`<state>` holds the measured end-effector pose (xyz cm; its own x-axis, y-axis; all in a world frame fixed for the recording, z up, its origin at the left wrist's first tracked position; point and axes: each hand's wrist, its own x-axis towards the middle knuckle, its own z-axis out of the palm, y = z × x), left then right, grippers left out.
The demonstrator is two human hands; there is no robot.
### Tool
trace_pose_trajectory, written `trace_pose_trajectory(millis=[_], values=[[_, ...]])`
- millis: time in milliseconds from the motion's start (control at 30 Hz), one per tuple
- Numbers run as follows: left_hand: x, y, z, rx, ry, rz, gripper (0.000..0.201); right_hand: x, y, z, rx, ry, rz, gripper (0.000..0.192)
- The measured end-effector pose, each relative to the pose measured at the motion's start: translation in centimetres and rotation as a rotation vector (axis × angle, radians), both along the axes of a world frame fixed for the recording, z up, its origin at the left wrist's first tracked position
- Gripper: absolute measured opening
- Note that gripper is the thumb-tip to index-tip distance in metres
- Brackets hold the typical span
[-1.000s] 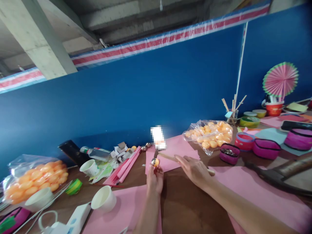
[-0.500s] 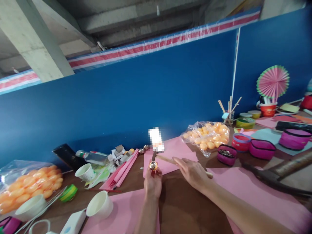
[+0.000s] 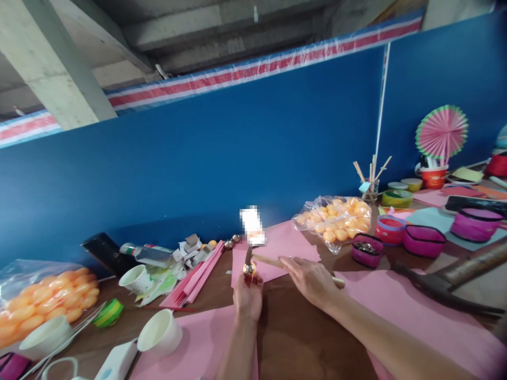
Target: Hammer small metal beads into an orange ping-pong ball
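Near counter: brown surface (image 3: 295,338); a pink sheet (image 3: 206,351) lies to my left and a second pink sheet (image 3: 415,311) to my right.
Near left: a white cup (image 3: 160,333), tilted, beside a white power strip (image 3: 116,361).
Left hand: my left hand (image 3: 247,298), fingers curled closed around an orange ball (image 3: 254,271) bearing a shiny metal piece (image 3: 247,268), raised above the counter.
Right hand: my right hand (image 3: 307,277), closed on the wooden handle of a hammer (image 3: 266,260); its dark head is at the shiny piece, contact not distinguishable.
Mid counter: a third pink sheet (image 3: 283,240) beyond my hands; folded pink strips (image 3: 198,279) to the left, purple containers (image 3: 424,241) to the right.
Bags: clear bags of orange balls, one far left (image 3: 47,295), one right of centre (image 3: 336,217).
Back edge: a jar of sticks (image 3: 369,192); a pink-and-green paper fan (image 3: 442,132) stands above a red cup (image 3: 434,178).
Partition: blue panels (image 3: 237,142), topped by striped sheeting (image 3: 257,68).
Room beyond: a pale concrete pillar (image 3: 51,63) and grey ceiling beams (image 3: 237,26).
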<state>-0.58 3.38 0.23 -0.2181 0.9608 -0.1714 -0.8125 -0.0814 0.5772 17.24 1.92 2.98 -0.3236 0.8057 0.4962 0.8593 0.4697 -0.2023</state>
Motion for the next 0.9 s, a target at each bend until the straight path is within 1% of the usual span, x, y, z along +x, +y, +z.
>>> trace_pose_trajectory(millis=[200,367,533,667,767,900], values=[[-0.08,0.32,-0.18,-0.031,-0.064,0.048,0.016,0.15,0.25,-0.60,0.044,0.039,-0.042,0.032],[0.00,0.29,-0.07,-0.029,-0.015,0.036,0.016,0.01,0.18,-0.73,0.077,-0.006,-0.025,0.033],[0.00,0.28,-0.19,-0.019,-0.067,0.027,0.013,-0.10,0.40,-0.88,0.110,-0.009,-0.040,0.032],[-0.25,0.50,-0.53,-0.010,-0.089,0.057,0.015,0.02,0.44,-0.87,0.095,0.009,-0.048,0.032],[-0.31,0.61,-0.61,-0.005,-0.072,0.044,0.016,0.01,0.36,-0.77,0.072,-0.006,-0.028,0.031],[-0.17,0.67,-0.55,0.006,-0.076,0.048,0.017,-0.16,0.34,-0.82,0.078,0.035,-0.044,0.031]])
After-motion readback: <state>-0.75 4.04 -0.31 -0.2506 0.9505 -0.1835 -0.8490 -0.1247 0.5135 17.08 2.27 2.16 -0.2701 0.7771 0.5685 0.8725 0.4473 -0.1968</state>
